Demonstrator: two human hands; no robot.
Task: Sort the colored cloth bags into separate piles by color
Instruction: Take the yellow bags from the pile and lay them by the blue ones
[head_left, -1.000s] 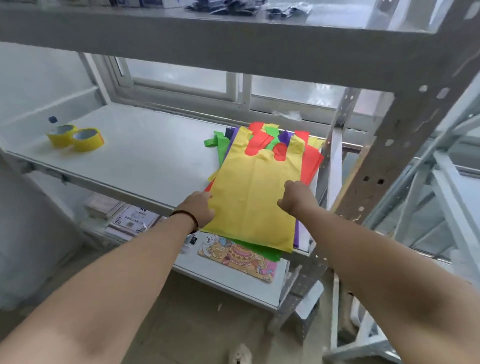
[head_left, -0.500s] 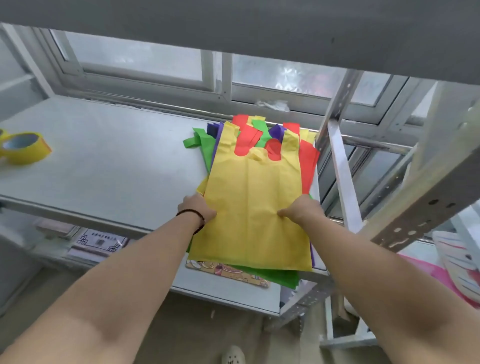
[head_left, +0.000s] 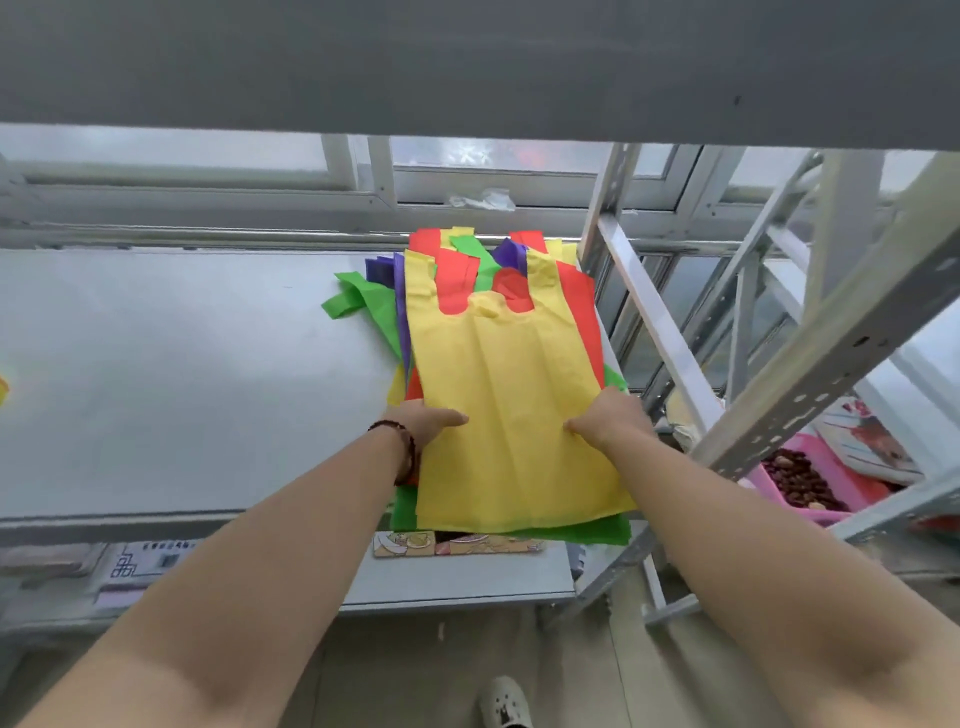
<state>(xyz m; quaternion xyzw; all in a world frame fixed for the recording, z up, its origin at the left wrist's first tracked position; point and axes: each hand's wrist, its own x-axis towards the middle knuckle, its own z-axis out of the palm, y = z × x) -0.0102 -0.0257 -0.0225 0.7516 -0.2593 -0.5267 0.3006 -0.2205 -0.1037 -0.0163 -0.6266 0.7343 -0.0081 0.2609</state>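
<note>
**Mixed bag stack at right end of shelf, both hands on top yellow bag**

Grey metal shelf (head_left: 171, 374) of a slotted-angle rack, set against a window with pale frames; a second shelf board crosses the top of the view. Lower shelf (head_left: 457, 577) beneath carries a printed card with cartoon artwork (head_left: 457, 544) and some papers at left.

Stack of cloth bags (head_left: 498, 374) lies at the right end of the grey shelf, near the rack upright (head_left: 649, 322), its front edge overhanging the shelf lip. Colours visible in the stack: yellow, red, green, purple, unsorted and fanned out of line. Top item is a yellow bag (head_left: 514, 405), lying flat, handles toward the window. A green bag (head_left: 363, 306) protrudes at left with its handle loop on the shelf; a further green layer shows under the front edge. Red bag (head_left: 582, 312) edges show at right and through the yellow bag's handle cut-out.

Left hand (head_left: 426, 423), beaded bracelet at the wrist, pinches the left edge of the yellow bag, thumb on top, fingers hidden underneath. Right hand (head_left: 610, 421) grasps the right edge in like manner, thumb on top.

Pink tray (head_left: 831, 483) holding dark items sits on a neighbouring rack at right. A pale shoe (head_left: 501, 701) shows on the floor below
</note>
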